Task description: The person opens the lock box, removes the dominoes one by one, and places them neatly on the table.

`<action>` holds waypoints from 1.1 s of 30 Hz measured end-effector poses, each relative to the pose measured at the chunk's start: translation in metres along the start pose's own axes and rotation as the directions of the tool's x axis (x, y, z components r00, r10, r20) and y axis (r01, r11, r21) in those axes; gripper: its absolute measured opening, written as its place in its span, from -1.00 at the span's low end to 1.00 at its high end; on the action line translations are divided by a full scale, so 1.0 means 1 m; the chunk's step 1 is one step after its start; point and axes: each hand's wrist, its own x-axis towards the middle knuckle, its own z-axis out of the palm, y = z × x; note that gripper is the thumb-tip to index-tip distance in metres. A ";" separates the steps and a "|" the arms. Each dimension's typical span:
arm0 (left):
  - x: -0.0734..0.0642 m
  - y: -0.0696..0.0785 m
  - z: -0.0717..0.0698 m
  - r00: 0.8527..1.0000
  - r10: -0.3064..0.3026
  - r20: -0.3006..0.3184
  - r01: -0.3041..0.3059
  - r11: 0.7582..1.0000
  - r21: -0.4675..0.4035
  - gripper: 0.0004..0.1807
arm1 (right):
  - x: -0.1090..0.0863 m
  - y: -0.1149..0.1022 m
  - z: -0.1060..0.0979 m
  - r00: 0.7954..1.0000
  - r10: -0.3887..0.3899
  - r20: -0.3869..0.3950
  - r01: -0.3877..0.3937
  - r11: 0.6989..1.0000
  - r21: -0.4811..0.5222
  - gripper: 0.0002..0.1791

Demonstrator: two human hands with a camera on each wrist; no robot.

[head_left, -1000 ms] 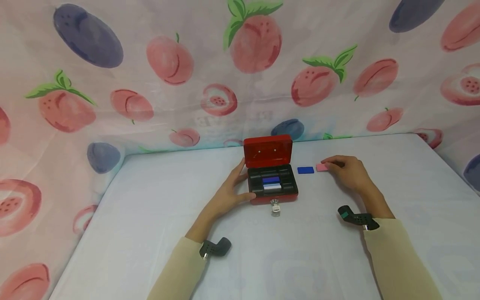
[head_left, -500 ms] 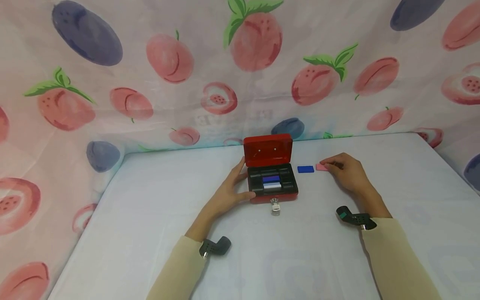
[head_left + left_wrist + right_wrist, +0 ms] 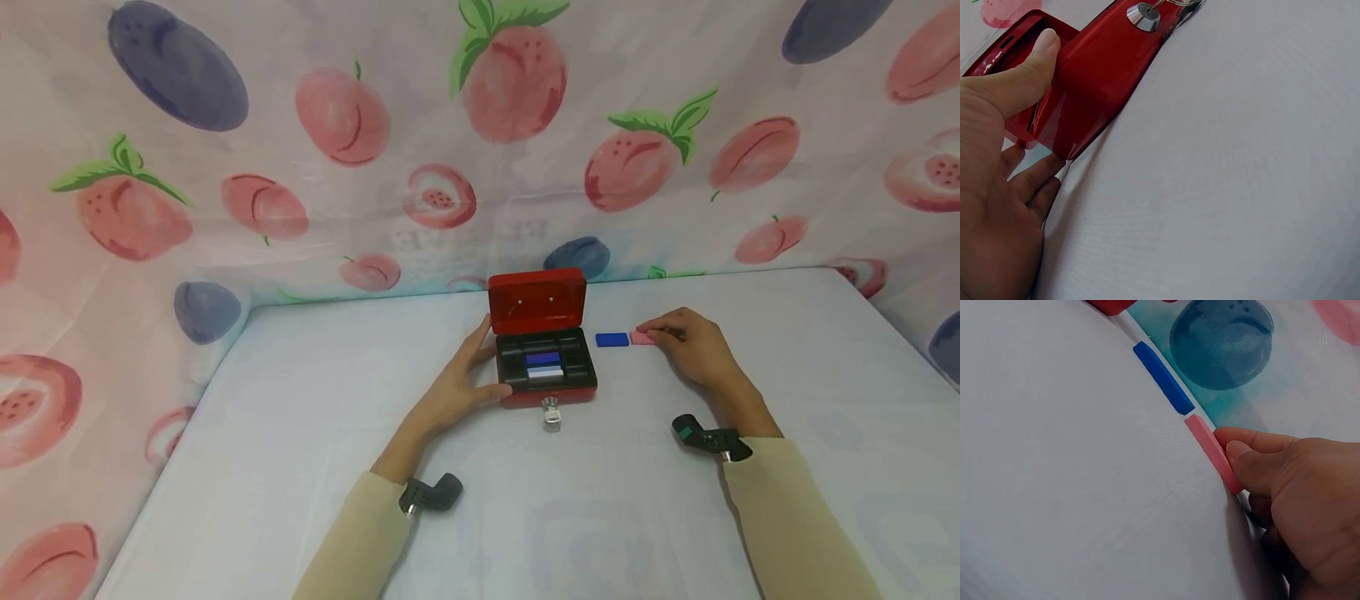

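A red cash box [image 3: 577,396] stands with its lid [image 3: 536,304] raised. Inside its black tray lie a blue block [image 3: 542,359] and a white and light-blue block [image 3: 544,372]. My left hand [image 3: 452,390] holds the box's left end, thumb on the front rim [image 3: 1044,53] and fingers along the side. To the right of the box, a flat blue block [image 3: 1163,378] lies on the table. My right hand [image 3: 697,346] pinches a pink block [image 3: 1210,447] between thumb and index finger, end to end with the blue one and a narrow gap apart.
Keys [image 3: 552,417] hang from the lock on the box's front. A white cloth covers the table [image 3: 585,508], and a fruit-print curtain [image 3: 330,217] rises along its back edge. Dark camera mounts [image 3: 431,493] sit on both wrists.
My right hand has slid the pink block slightly left, narrowing its gap to the blue block. The left hand and the box have stayed in place.
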 end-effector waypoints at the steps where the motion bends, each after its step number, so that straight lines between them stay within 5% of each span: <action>1: 0.000 0.000 0.000 1.000 0.003 0.000 -0.003 1.000 -0.001 0.10 | 0.000 0.000 0.000 1.000 0.004 0.002 -0.004 1.000 0.001 -0.77; 33: 0.000 0.001 0.000 1.000 0.006 0.001 -0.006 1.000 -0.013 0.11 | 0.001 0.009 0.000 0.998 -0.034 0.044 0.035 0.999 -0.012 -0.71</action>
